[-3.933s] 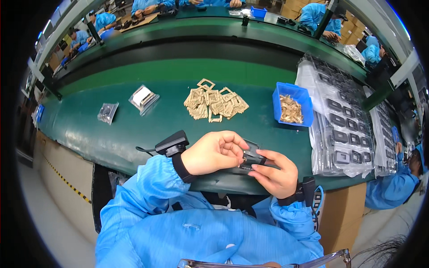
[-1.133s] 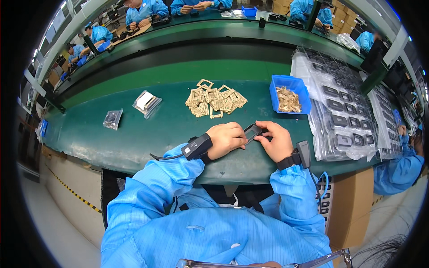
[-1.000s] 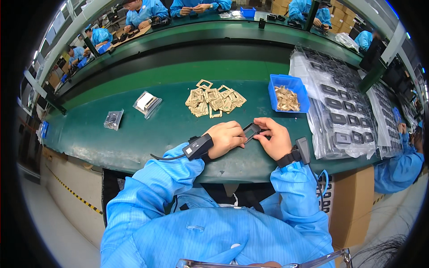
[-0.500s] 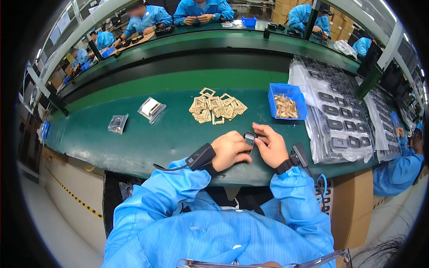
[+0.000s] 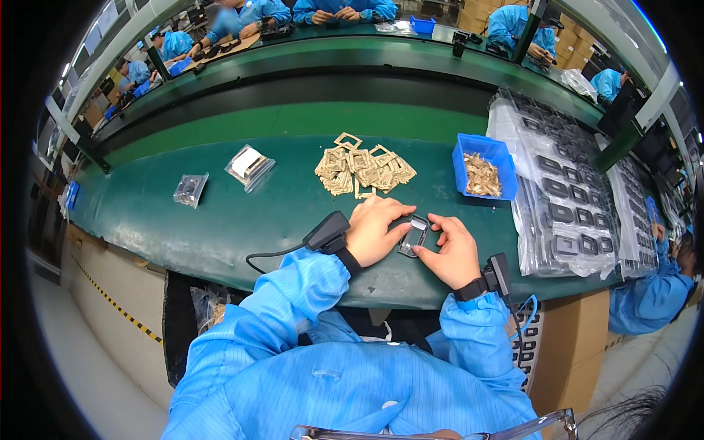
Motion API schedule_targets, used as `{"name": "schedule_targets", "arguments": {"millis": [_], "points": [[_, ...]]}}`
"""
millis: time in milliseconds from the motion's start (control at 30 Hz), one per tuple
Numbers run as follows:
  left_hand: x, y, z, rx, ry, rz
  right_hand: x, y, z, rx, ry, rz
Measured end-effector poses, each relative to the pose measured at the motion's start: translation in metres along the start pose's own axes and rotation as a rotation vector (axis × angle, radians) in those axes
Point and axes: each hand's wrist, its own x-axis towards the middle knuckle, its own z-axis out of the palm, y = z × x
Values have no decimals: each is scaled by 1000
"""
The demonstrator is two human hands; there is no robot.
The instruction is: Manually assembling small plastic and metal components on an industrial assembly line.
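A small black rectangular housing (image 5: 415,236) with a pale, shiny inner rim is between my two hands, low over the green bench. My left hand (image 5: 375,230) grips its left side, with the thumb and fingertips at the upper left edge. On the other side my right hand (image 5: 456,255) pinches it, thumb at the lower right and forefinger near the top right. Just beyond my left hand lies a loose pile of tan rectangular frames (image 5: 363,169). A blue bin (image 5: 507,187) holding small gold-coloured pieces stands beyond my right hand.
Trays of black housings (image 5: 565,191), partly under plastic film, cover the bench's right side. Two clear plastic bags, a larger bag (image 5: 250,167) and a smaller bag (image 5: 191,189), lie at the left. A cardboard box (image 5: 576,352) stands below the right edge. Co-workers in blue sit across the bench.
The housing has been turned so its open face shows more. My left hand has shifted toward its upper edge, and my right thumb has moved down its right side. The view has shifted slightly.
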Motion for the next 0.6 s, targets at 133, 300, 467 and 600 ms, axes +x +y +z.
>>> {"name": "schedule_targets", "arguments": {"millis": [133, 300, 467, 600], "points": [[-1, 3, 0, 32, -7, 2, 4, -11, -1, -36, -10, 64], [-1, 3, 2, 22, 6, -1, 7, -16, 5, -101, 31, 144], [-1, 3, 1, 28, -14, -10, 14, -12, 8, -110, 36, 162], [-1, 3, 1, 34, 8, -1, 15, -12, 9, -96, 60, 175]]}}
